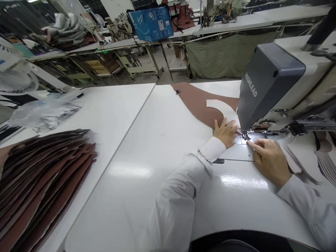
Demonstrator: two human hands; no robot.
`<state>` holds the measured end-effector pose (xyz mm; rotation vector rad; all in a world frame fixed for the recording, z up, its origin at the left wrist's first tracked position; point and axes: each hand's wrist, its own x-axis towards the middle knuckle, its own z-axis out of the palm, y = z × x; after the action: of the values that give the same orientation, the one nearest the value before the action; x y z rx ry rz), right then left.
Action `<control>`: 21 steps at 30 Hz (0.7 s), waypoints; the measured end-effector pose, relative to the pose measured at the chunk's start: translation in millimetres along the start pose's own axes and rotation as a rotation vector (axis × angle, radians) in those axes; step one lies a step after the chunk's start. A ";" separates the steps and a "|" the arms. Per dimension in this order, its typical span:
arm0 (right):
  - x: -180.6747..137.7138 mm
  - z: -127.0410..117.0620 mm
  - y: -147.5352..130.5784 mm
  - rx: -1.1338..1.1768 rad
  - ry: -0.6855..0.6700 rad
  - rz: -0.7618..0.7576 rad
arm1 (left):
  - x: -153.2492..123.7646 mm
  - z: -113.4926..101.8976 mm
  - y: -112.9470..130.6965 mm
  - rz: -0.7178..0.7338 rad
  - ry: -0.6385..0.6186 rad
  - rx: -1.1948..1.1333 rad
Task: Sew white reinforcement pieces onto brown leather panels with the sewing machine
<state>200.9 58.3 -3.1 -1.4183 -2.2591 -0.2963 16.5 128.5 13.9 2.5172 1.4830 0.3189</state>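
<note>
A brown leather piece (195, 101) with a white patch (223, 107) on it lies on the white table, its near end under the needle of a grey HIGHLEAD sewing machine (265, 84). My left hand (225, 132) lies flat on the leather and patch just left of the presser foot (245, 134), fingers stretched out. My right hand (267, 159) rests on the machine bed in front of the needle. Its index finger points at the foot and its other fingers are curled. Neither hand grips anything.
A tall stack of brown leather pieces (39, 178) lies at the near left. A clear plastic bag (44, 112) sits behind it. Other work tables, a blue box (152, 22) and green cloth (225, 54) stand beyond the table's far edge.
</note>
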 end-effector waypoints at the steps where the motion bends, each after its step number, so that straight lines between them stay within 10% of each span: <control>1: -0.1 0.1 0.1 -0.002 0.001 0.003 | 0.6 -0.3 0.1 -0.003 -0.004 -0.002; 10: -0.7 -0.2 0.5 -0.015 0.026 -0.013 | -20.5 -3.4 -8.5 0.023 0.040 0.016; 21: -2.7 3.1 5.0 -0.025 0.031 -0.034 | -135.2 -29.6 8.9 0.021 -0.071 0.052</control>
<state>205.5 59.7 -7.4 -1.3799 -2.2636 -0.3564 -48.4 7.6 33.6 2.5576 1.4571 0.1940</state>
